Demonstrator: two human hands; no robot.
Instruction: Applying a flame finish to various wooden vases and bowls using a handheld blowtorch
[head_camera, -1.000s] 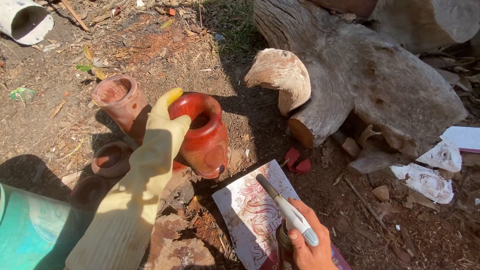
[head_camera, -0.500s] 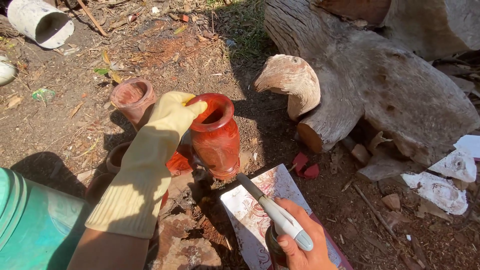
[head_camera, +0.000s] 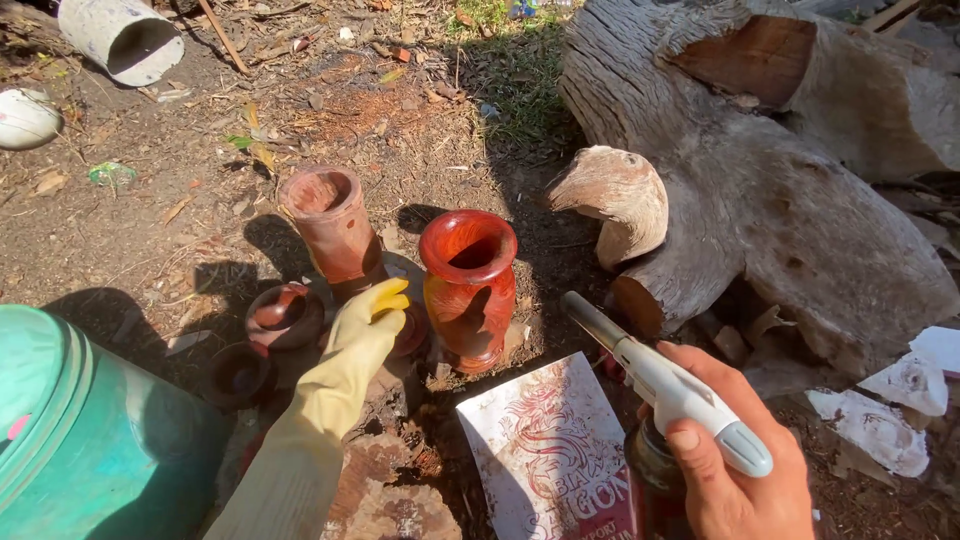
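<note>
A glossy red wooden vase (head_camera: 468, 288) stands upright on the dirt at the centre. My left hand (head_camera: 362, 330), in a yellow rubber glove, hovers just left of its base, fingers loosely curled and empty. My right hand (head_camera: 735, 462), bare, grips a white and grey gas torch (head_camera: 660, 380) mounted on a dark canister, its metal nozzle pointing up-left toward the vase. A taller dull brown vase (head_camera: 330, 225) stands behind my left hand. Two small dark round wooden pots (head_camera: 284, 315) sit to the left.
A big grey log (head_camera: 770, 190) with a cut stub lies at the right. A green barrel (head_camera: 80, 430) fills the lower left. A red-printed paper sheet (head_camera: 545, 440) lies below the vase. A white pipe piece (head_camera: 120, 40) lies at top left, crumpled paper (head_camera: 900, 400) at right.
My gloved left hand has let go of the red vase's rim and dropped down beside its base. My right hand has raised the torch, nozzle nearer the vase.
</note>
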